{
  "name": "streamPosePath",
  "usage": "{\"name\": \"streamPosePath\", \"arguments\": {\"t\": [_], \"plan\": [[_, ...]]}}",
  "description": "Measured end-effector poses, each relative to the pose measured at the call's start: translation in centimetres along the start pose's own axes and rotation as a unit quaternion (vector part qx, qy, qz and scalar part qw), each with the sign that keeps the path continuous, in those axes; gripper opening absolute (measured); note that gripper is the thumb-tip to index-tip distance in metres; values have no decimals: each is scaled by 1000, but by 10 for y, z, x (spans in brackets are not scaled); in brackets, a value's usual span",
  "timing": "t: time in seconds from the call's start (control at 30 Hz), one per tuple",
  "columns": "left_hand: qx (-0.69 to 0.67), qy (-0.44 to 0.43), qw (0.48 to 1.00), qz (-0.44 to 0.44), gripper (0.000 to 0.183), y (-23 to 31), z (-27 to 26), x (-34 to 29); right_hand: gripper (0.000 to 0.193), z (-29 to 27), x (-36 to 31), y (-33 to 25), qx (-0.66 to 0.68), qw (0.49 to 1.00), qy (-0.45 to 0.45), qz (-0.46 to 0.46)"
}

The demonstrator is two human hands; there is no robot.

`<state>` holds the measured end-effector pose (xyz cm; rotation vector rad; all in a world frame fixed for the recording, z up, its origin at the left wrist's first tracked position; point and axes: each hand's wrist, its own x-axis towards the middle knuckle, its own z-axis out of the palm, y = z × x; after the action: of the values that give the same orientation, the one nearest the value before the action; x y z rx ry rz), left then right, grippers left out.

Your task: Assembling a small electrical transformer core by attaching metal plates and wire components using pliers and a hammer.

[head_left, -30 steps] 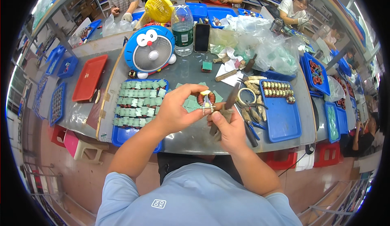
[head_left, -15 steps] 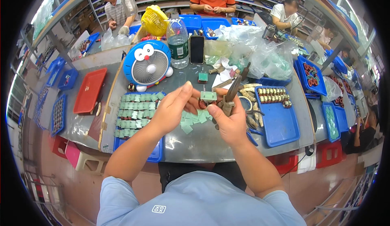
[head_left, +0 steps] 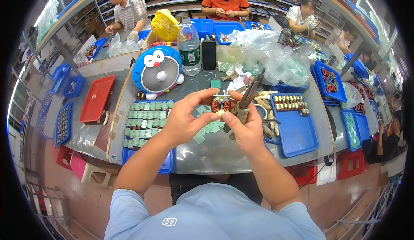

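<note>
Grey bench (head_left: 211, 160): L hand (head_left: 183, 117) pinches 1 copper coil (head_left: 221, 105); R hand (head_left: 249, 133) grips same coil & dark tool (head_left: 249, 95).

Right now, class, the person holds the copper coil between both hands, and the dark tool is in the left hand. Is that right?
Not quite: the dark tool is in the right hand, not the left hand, as the head view shows. The copper coil is indeed held between both hands.
</note>
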<state>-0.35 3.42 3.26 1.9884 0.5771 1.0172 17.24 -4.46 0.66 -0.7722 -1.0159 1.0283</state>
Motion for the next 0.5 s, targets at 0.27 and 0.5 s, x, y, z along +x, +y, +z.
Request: {"name": "streamPosePath", "arguments": {"t": [0.27,0.5], "plan": [[-82,-23,996,-16,62,-9,1,-4,50,3,-1,2,-1,1000,-2,6],[-126,-29,991,-27,58,-18,9,-10,45,-2,-4,7,4,999,18,31]]}}
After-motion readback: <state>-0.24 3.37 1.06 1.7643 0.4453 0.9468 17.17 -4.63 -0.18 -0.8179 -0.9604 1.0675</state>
